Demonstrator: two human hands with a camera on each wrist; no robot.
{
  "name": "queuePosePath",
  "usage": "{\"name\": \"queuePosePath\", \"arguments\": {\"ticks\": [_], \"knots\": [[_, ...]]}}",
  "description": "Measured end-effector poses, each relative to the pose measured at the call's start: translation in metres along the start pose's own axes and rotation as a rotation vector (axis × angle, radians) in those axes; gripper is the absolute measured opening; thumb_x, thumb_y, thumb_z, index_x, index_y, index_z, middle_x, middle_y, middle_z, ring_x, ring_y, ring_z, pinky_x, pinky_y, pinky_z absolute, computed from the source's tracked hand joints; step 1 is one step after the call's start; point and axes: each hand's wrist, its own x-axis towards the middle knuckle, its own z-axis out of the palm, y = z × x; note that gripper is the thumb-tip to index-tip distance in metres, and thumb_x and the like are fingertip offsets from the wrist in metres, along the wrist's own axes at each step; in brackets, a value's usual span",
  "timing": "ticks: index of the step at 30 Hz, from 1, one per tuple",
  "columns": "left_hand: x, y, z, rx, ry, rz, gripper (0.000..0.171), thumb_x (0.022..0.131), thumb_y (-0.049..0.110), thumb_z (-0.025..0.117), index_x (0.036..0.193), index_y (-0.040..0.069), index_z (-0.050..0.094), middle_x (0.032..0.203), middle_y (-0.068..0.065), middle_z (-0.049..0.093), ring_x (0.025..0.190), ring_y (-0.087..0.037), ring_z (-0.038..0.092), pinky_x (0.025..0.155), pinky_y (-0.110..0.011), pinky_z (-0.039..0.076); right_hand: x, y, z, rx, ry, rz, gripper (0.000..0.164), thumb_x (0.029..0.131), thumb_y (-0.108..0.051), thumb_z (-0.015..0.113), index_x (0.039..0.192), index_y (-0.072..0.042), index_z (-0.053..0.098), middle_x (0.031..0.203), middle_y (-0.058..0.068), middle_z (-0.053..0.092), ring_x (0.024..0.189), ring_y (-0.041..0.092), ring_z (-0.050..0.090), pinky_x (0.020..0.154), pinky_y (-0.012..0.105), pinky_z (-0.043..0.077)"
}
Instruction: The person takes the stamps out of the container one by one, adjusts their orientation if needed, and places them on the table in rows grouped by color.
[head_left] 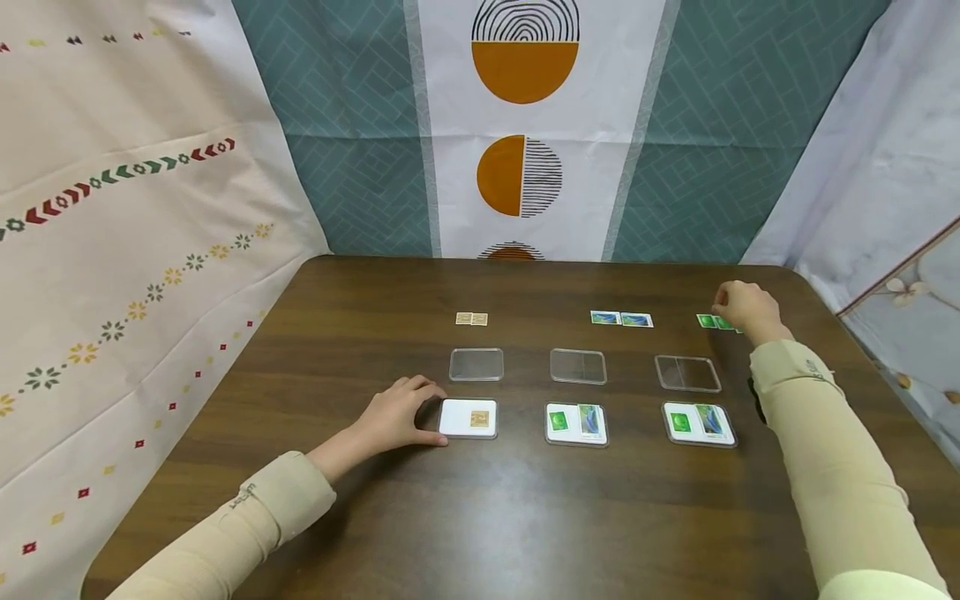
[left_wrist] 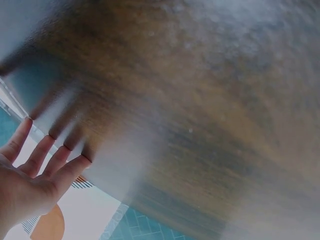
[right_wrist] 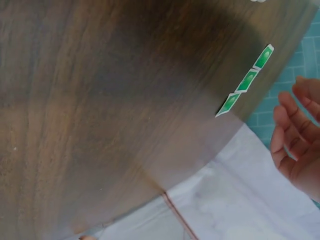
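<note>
Cream sleeves point(head_left: 840, 475) come nearest the camera, angling in from the bottom corners over a dark brown wood-grain table point(head_left: 450, 517). At the left end of the front row, the person's left hand point(head_left: 397, 417) touches a clear-rimmed case point(head_left: 457, 419), the thumb at its near corner and the fingertips by its far one; the left wrist view shows four fingers spread and nearly straight. That case holds a white card with one tan stamp point(head_left: 479, 419) toward its right. Beside it, well apart, lie a middle case point(head_left: 573, 427) and a right-hand case point(head_left: 693, 427), each with a white card bearing a green stamp on the left and a taller blue scenic stamp on the right. Just behind them sits a row of three transparent covers point(head_left: 477, 365), one per case. Farther back are two tan stamps side by side, two blue scenic stamps point(head_left: 637, 320) and a short line of green stamps point(head_left: 707, 320); the right wrist view shows three of these. Over the green stamps is the right hand point(head_left: 750, 308), its fingers loosely bent and parted, with nothing visible between them. Patterned cloths point(head_left: 345, 125) surround the table's far part.
</note>
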Motion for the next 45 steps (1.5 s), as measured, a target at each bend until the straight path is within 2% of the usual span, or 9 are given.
{"name": "queuePosePath", "arguments": {"ticks": [5, 11, 16, 22, 34, 45], "knots": [[0.002, 0.001, 0.000, 0.006, 0.006, 0.012, 0.065, 0.066, 0.053, 0.079, 0.118, 0.018, 0.061, 0.117, -0.006, 0.060, 0.109, -0.030, 0.056, 0.076, -0.053, 0.050, -0.001, -0.004, -0.005, 0.001, 0.009, 0.019, 0.018, 0.085, -0.011, 0.056, 0.089, 0.006, 0.059, 0.085, 0.026, 0.061, 0.075, 0.040, 0.057, 0.060, 0.048, 0.043], [0.004, 0.002, -0.003, -0.006, 0.002, 0.009, 0.065, 0.067, 0.052, 0.079, 0.119, 0.018, 0.061, 0.119, -0.007, 0.060, 0.110, -0.030, 0.056, 0.079, -0.054, 0.050, -0.003, -0.012, -0.013, 0.006, -0.088, -0.008, 0.025, 0.088, -0.017, 0.057, 0.096, 0.006, 0.060, 0.089, 0.026, 0.062, 0.076, 0.038, 0.057, 0.063, 0.048, 0.044], [0.001, 0.001, -0.002, -0.001, -0.008, 0.012, 0.064, 0.067, 0.052, 0.079, 0.119, 0.018, 0.061, 0.118, -0.007, 0.060, 0.110, -0.030, 0.056, 0.079, -0.053, 0.050, -0.007, -0.014, -0.010, 0.018, -0.139, -0.031, 0.024, 0.088, -0.017, 0.058, 0.096, 0.005, 0.060, 0.088, 0.025, 0.062, 0.075, 0.037, 0.057, 0.061, 0.047, 0.044], [-0.001, 0.001, -0.003, 0.000, -0.002, 0.009, 0.064, 0.066, 0.052, 0.079, 0.118, 0.018, 0.062, 0.117, -0.007, 0.060, 0.109, -0.030, 0.056, 0.079, -0.052, 0.050, -0.008, -0.021, -0.007, 0.026, -0.088, -0.077, 0.021, 0.088, -0.016, 0.059, 0.093, 0.005, 0.061, 0.092, 0.028, 0.062, 0.080, 0.040, 0.058, 0.067, 0.054, 0.044], [0.001, 0.005, -0.006, -0.008, -0.018, 0.023, 0.064, 0.067, 0.052, 0.079, 0.118, 0.018, 0.062, 0.116, -0.008, 0.060, 0.108, -0.030, 0.056, 0.079, -0.052, 0.050, -0.025, -0.042, 0.000, 0.029, -0.044, -0.162, 0.017, 0.089, -0.014, 0.058, 0.090, 0.003, 0.061, 0.093, 0.025, 0.066, 0.078, 0.036, 0.062, 0.066, 0.051, 0.045], [-0.002, 0.003, -0.003, 0.002, -0.023, 0.003, 0.064, 0.067, 0.054, 0.078, 0.118, 0.020, 0.062, 0.115, -0.006, 0.060, 0.108, -0.028, 0.056, 0.078, -0.052, 0.051, -0.039, -0.083, 0.006, 0.044, -0.028, -0.267, 0.013, 0.089, -0.013, 0.061, 0.090, 0.000, 0.062, 0.085, 0.018, 0.066, 0.073, 0.027, 0.062, 0.066, 0.047, 0.048]]}}
